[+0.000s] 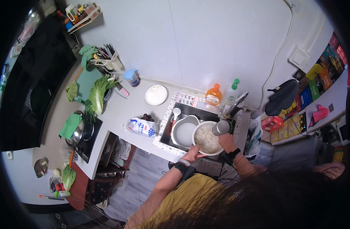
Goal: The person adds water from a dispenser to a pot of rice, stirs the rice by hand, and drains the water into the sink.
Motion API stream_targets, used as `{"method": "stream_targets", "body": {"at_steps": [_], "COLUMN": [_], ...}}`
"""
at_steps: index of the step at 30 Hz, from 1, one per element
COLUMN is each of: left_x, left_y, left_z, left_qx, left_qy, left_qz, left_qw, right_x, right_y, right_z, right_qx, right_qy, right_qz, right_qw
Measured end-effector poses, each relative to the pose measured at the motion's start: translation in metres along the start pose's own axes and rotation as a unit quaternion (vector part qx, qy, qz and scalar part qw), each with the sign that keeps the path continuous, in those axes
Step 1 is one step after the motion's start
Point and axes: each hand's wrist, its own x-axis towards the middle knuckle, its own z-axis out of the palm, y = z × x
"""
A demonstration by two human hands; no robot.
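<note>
My left hand (192, 154) grips the near-left rim of a white round pot (195, 144) holding pale grains that look like rice. My right hand (228, 142) is at the pot's right rim, close below a grey cylindrical faucet head (220, 128); its fingers are partly hidden, so its grip is unclear. The faucet head covers part of the pot's far right side. Left of this pot, a second pot (175, 127) with cloudy whitish liquid stands in the dark sink (167, 134). A white ladle (176, 112) lies at the sink's left side.
Behind the sink stand an orange soap bottle (213, 95) and a clear green-topped pump bottle (232, 93). Leftward are a printed plastic bag (142, 126) with dark grapes (147, 117), a white plate (155, 95), a pink-handled knife (123, 90), leafy cabbage (97, 98) and a lidded pan (77, 131).
</note>
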Motion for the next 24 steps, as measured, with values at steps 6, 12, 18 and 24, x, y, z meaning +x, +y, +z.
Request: {"method": "stream_targets", "body": {"at_steps": [6,12,18,24], "left_x": [0.01,0.007,0.01,0.005], "left_y": [-0.007,-0.004,-0.008,-0.003], "left_z": [-0.02,-0.009,0.004,0.008], "left_qx": [-0.081,-0.12,-0.136,-0.012], "left_qy": [-0.052,-0.075,-0.15,-0.06], "left_qz": [-0.069,-0.053,-0.078,-0.023], "left_qw": [0.993,0.988,0.976,0.998], "right_x": [-0.008,-0.008,-0.018,-0.011], "right_y": [-0.004,-0.003,-0.012,-0.003], "right_z": [-0.034,-0.067,-0.065,-0.032], "right_qx": [0.043,0.001,0.002,-0.05], "right_qy": [-0.067,-0.103,-0.135,-0.092], "right_qz": [-0.142,-0.105,-0.202,-0.033], "right_qw": [0.987,0.989,0.97,0.994]}}
